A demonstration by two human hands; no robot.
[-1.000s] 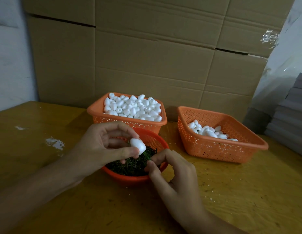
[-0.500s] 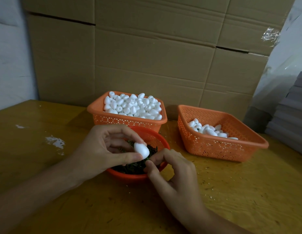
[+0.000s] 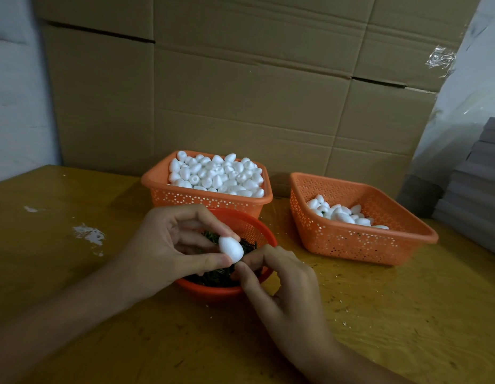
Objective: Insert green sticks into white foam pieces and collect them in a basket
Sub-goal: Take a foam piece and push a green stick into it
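Lowered foam egg (image 3: 231,249) onto right hand (image 3: 285,289) pinch — insertion likely next.
Gripping egg with left hand (image 3: 168,245) over the red stick bowl (image 3: 213,292); right fingertips closed just beneath — cannot tell whether holding a stick.

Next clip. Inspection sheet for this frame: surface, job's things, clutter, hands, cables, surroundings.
Surface: wooden table, yellow-brown, with a white scuff.
Job's things: back basket heaped with foam pieces; right basket holds a few; red bowl of green sticks; one held foam piece.
Clutter: small crumbs on the table near the right basket.
Hands: left hand pinches the held foam piece; right hand pinches at its lower end, no stick visible there.
Cables: nothing seen.
Surroundings: cardboard boxes behind; grey stacked sheets at right.
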